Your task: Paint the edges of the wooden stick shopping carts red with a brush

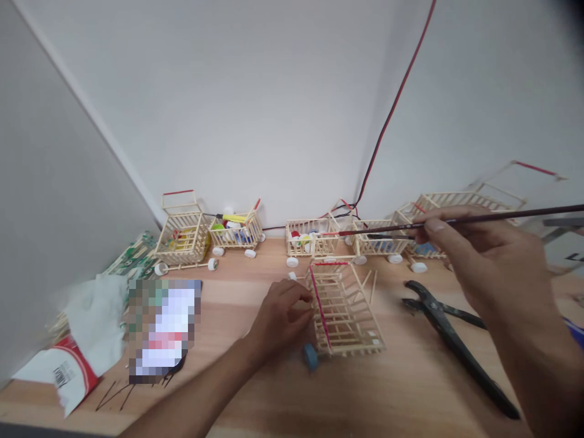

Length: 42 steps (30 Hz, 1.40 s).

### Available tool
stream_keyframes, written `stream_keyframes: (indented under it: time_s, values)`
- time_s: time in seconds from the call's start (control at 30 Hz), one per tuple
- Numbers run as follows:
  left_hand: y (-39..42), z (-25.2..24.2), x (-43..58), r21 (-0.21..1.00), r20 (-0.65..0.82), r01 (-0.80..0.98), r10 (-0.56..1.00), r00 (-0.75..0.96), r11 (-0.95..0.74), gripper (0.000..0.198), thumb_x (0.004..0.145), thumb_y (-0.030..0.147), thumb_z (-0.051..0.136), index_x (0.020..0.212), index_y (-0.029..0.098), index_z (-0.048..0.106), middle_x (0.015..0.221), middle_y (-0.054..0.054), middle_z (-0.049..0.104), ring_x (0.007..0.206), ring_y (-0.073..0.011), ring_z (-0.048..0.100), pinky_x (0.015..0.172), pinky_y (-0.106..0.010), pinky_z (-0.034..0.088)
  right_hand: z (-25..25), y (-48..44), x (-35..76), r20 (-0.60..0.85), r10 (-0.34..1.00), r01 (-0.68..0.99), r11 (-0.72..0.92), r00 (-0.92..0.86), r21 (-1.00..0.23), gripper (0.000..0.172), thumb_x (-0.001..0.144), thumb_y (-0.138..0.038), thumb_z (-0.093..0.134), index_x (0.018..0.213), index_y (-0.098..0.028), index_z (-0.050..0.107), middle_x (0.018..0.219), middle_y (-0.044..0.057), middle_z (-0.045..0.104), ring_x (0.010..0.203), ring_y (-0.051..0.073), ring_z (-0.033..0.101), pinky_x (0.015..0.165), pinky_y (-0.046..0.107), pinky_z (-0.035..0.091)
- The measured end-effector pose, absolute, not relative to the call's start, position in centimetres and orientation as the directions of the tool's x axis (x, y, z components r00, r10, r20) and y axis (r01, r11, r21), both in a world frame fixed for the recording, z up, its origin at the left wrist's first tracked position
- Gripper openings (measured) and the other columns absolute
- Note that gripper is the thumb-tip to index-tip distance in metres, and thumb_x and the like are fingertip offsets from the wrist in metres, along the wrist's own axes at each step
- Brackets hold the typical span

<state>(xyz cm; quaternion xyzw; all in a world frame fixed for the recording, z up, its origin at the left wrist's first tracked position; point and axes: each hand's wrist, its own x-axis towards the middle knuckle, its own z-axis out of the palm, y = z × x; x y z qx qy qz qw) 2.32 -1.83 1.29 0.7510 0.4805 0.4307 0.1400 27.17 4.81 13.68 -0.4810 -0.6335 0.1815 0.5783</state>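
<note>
A miniature shopping cart made of thin wooden sticks [323, 313] stands in front of me, red strips along its left top edge and far edge. My left hand [285, 313] pinches the cart's left side. A blue wheel [311, 356] shows at its near left corner. My right hand [490, 261] is closed around a slim paintbrush [515, 215] held nearly level. The brush's red tip [332, 234] points left, above the cart's far end; whether it touches anything I cannot tell. A second thin dark stick [387, 236] pokes out from the same fingers.
Several finished-looking stick carts [182, 237] line the wall, some with coloured bits inside. Black pliers [456, 347] lie right. A pixelated phone-like object [164, 328], a torn white-red packet [75, 374] and bundled sticks [132, 255] lie left. A red-black cable [395, 103] hangs down the wall.
</note>
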Motion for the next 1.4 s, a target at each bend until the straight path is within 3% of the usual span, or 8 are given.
stream_keyframes:
  time_s: [0.23, 0.5, 0.63, 0.73, 0.93, 1.23, 1.4]
  values:
    - [-1.9, 1.4, 2.3, 0.62, 0.495, 0.614, 0.851, 0.177, -0.489, 0.011, 0.078, 0.012, 0.067, 0.086, 0.017, 0.063, 0.09, -0.006, 0.069, 0.089, -0.0217, 0.06, 0.08, -0.033, 0.045, 14.6, 3.7, 27.6, 0.468, 0.859, 0.44, 0.345, 0.208, -0.829, 0.018, 0.078, -0.042, 0.065, 0.086, -0.027, 0.067, 0.088, 0.004, 0.07, 0.087, 0.021, 0.064, 0.064, 0.036, 0.052]
    - [-1.9, 1.2, 2.3, 0.565, 0.549, 0.634, 0.814, 0.19, -0.529, 0.007, 0.081, 0.015, 0.066, 0.087, 0.017, 0.063, 0.09, -0.006, 0.07, 0.089, -0.0221, 0.06, 0.079, -0.034, 0.045, 15.3, 3.6, 26.8, 0.527, 0.846, 0.377, 0.465, 0.077, -0.801, 0.008, 0.08, -0.036, 0.064, 0.084, -0.029, 0.067, 0.087, 0.001, 0.069, 0.081, 0.018, 0.064, 0.069, 0.035, 0.052]
    - [-2.0, 1.3, 2.3, 0.548, 0.545, 0.658, 0.817, 0.188, -0.517, 0.01, 0.08, 0.014, 0.067, 0.088, 0.018, 0.064, 0.091, -0.006, 0.07, 0.089, -0.0217, 0.061, 0.08, -0.034, 0.045, 15.4, 3.1, 26.0, 0.629, 0.778, 0.418, 0.574, -0.008, -0.705, 0.006, 0.082, -0.033, 0.063, 0.085, -0.031, 0.068, 0.085, -0.002, 0.067, 0.079, 0.013, 0.062, 0.072, 0.029, 0.049]
    - [-2.0, 1.4, 2.3, 0.54, 0.546, 0.662, 0.815, 0.194, -0.52, 0.011, 0.079, 0.012, 0.067, 0.087, 0.018, 0.063, 0.09, -0.005, 0.07, 0.088, -0.0211, 0.061, 0.08, -0.033, 0.045, 15.1, 3.2, 26.3, 0.697, 0.695, 0.439, 0.689, -0.174, -0.577, 0.009, 0.083, -0.032, 0.063, 0.09, -0.033, 0.068, 0.088, -0.003, 0.067, 0.082, 0.013, 0.062, 0.074, 0.029, 0.047]
    - [-1.9, 1.3, 2.3, 0.546, 0.543, 0.659, 0.817, 0.192, -0.518, 0.01, 0.08, 0.013, 0.068, 0.087, 0.018, 0.063, 0.091, -0.004, 0.07, 0.088, -0.0206, 0.061, 0.08, -0.033, 0.045, 14.7, 4.1, 27.3, 0.694, 0.622, 0.454, 0.768, -0.361, -0.452, 0.017, 0.084, -0.031, 0.061, 0.099, -0.034, 0.066, 0.096, -0.004, 0.067, 0.088, 0.012, 0.063, 0.079, 0.028, 0.048]
    - [-2.0, 1.4, 2.3, 0.551, 0.531, 0.663, 0.826, 0.189, -0.506, 0.008, 0.081, 0.015, 0.066, 0.087, 0.019, 0.063, 0.091, -0.005, 0.07, 0.089, -0.0211, 0.061, 0.08, -0.034, 0.045, 15.1, 4.9, 27.7, 0.652, 0.67, 0.461, 0.733, -0.356, -0.501, 0.013, 0.084, -0.038, 0.06, 0.094, -0.035, 0.067, 0.089, -0.003, 0.067, 0.081, 0.013, 0.063, 0.073, 0.03, 0.047]
    - [-2.0, 1.3, 2.3, 0.553, 0.529, 0.663, 0.828, 0.187, -0.504, 0.006, 0.082, 0.016, 0.064, 0.088, 0.019, 0.063, 0.091, -0.005, 0.07, 0.089, -0.021, 0.061, 0.081, -0.034, 0.045, 16.1, 4.8, 28.0, 0.589, 0.753, 0.472, 0.649, -0.292, -0.596, 0.011, 0.08, -0.04, 0.063, 0.085, -0.032, 0.069, 0.084, 0.0, 0.068, 0.069, 0.014, 0.06, 0.057, 0.027, 0.047]
